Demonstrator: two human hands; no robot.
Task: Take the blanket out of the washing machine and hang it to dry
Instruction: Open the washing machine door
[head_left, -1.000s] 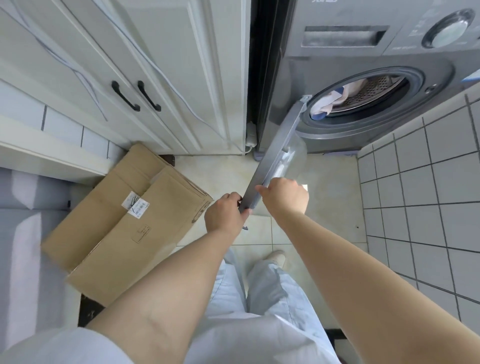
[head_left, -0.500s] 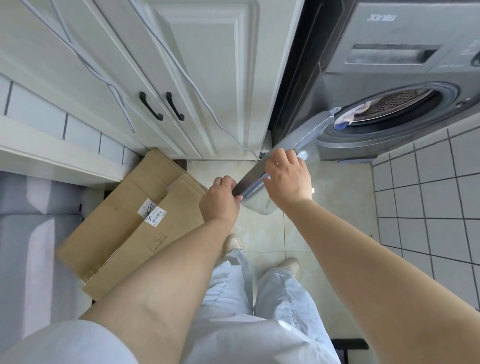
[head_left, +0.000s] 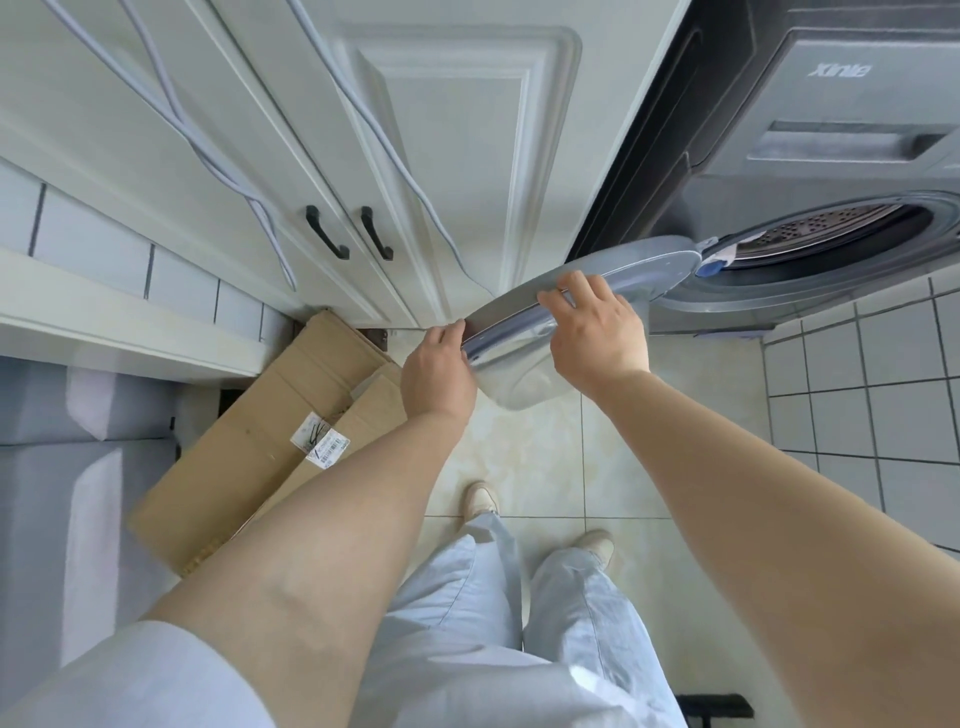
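While the round grey glass-fronted washer door (head_left: 613, 280) is gripped at its rim by left hand (head_left: 439, 376) & right hand (head_left: 597, 332), fingers curled over its edge, it should be swung fully wide; pale blanket (head_left: 727, 253) is seen inside drum, at the opening.

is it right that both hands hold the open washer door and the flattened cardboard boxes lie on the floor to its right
Not quite. The head view shows the flattened cardboard boxes on the floor to the left of the washer door, against the white cabinets. The rest stands: the left hand and right hand both hold the open door.
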